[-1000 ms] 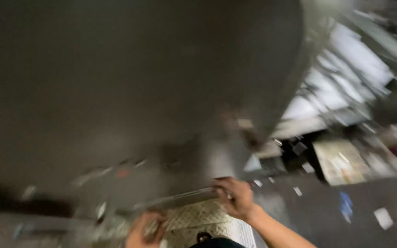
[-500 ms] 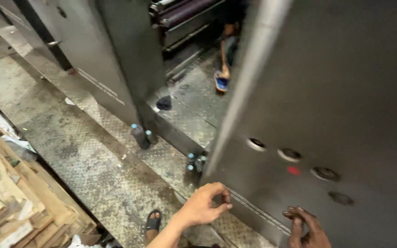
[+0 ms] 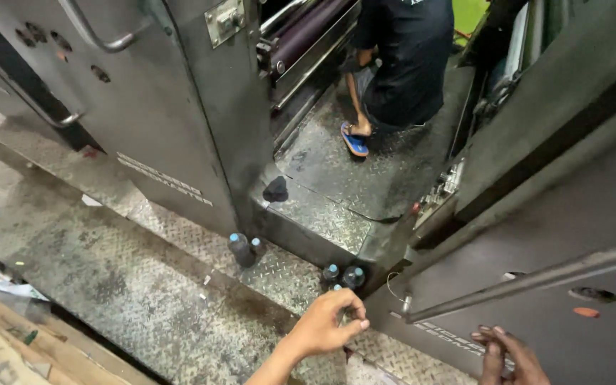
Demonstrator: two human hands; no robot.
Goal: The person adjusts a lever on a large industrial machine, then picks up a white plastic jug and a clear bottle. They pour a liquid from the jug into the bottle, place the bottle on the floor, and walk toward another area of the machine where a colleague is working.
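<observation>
My left hand (image 3: 329,321) hovers low in the middle with its fingers loosely curled and nothing in it, just left of the corner of a large grey metal machine panel (image 3: 536,228). My right hand (image 3: 509,353) rests with its fingers spread against the lower part of that panel, below a long metal handle bar (image 3: 529,279). Two dark bottles with blue caps (image 3: 345,274) stand on the floor right above my left hand.
Another person in dark clothes (image 3: 401,57), wearing a blue sandal (image 3: 354,141), stands on a raised chequer-plate step between machine units. A second grey machine cabinet (image 3: 158,107) fills the upper left. Two more capped bottles (image 3: 242,248) stand by its base. Wood and cardboard (image 3: 1,342) lie bottom left.
The view has swung left and down, showing more of the floor and the other person. My left hand has come off the panel's edge. My right hand's fingers have loosened on the panel's lower part.
</observation>
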